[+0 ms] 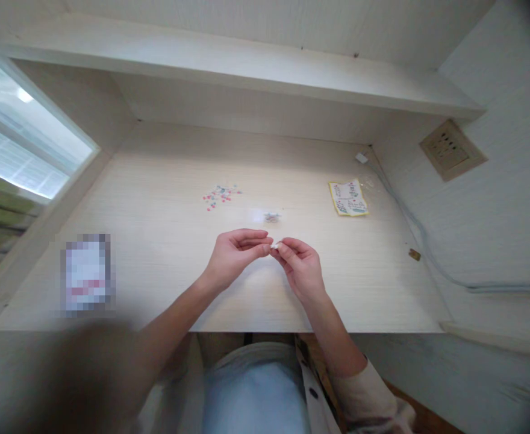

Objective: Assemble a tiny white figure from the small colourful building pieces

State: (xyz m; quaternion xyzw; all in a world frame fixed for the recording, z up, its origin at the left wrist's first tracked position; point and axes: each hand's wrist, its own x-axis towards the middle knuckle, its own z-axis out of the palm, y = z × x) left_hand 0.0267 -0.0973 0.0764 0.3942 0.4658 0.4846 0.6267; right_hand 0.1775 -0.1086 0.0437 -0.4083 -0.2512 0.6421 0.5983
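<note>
Over the front middle of the desk, my left hand [238, 254] and my right hand [303, 268] meet fingertip to fingertip. Both pinch a small white piece [274, 245] that is too small to identify. Thumb and forefinger do the gripping on each side, and the fingers partly cover the piece. Just beyond my fingertips lies a little cluster of pale pieces [272, 217]. Farther back and to the left, several tiny pink, blue and white pieces [223, 194] are scattered on the desk.
A yellow-edged printed sheet [349, 199] lies at the right, near a grey cable [409, 211] along the wall. A small brown object [414, 255] is at the right edge. At the left lies a blurred-out rectangular item [87, 271]. A shelf [247, 69] overhangs the back.
</note>
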